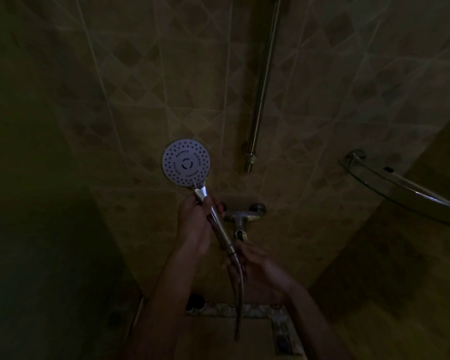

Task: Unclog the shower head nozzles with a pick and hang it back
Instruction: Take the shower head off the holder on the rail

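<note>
The shower head (186,162) is a round white disc with many dark nozzles, facing me in front of the tiled wall. Its chrome handle (218,222) slants down to the right. My left hand (196,222) grips the upper part of the handle just below the disc. My right hand (255,268) is blurred and closes around the lower end of the handle where the metal hose (239,307) hangs down. No pick is visible in the dim light.
A chrome riser pipe (263,87) runs up the wall right of the head. The mixer tap (244,216) sits behind the handle. A glass corner shelf (400,188) with a metal rail juts out at the right. Dark walls close in on the left.
</note>
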Demonstrator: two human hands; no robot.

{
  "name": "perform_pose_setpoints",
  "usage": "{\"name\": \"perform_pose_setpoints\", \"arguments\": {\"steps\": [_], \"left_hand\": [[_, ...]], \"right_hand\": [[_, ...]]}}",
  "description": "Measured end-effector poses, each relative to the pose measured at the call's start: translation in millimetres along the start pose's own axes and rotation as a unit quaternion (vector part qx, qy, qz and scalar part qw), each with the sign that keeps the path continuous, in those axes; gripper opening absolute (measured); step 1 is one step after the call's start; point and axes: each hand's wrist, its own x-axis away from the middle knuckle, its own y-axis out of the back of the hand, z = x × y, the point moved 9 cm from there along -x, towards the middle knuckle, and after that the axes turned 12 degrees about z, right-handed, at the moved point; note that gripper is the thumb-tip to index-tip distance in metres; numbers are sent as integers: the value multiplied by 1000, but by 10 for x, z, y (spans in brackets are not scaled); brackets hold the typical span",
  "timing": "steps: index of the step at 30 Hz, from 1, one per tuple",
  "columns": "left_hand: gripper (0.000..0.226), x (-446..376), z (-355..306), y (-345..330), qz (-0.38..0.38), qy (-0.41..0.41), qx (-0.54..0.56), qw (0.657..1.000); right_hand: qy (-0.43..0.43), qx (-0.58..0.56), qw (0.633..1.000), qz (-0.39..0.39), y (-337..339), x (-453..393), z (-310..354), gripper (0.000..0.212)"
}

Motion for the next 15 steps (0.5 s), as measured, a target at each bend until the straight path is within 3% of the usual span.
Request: {"name": "perform_pose_setpoints", "arguments": {"steps": [4, 7, 11, 13, 15], "left_hand": [[17, -12, 16, -4, -9, 2, 14, 1000], [20, -54, 8, 49, -21, -6, 18, 1000], [18, -74, -41, 50, -33, -26, 19, 999], [21, -93, -75, 49, -30, -36, 25, 999], [23, -107, -100, 68, -28, -38, 9, 999]], "right_hand": [[22, 146, 988, 48, -140, -22, 132, 33], [77, 262, 961, -43, -129, -28, 280, 20], [132, 345, 910, -187, -49, 4, 337, 21], [144, 351, 908, -178, -81, -10, 333, 17], [132, 307, 933, -134, -141, -35, 354, 8]]}}
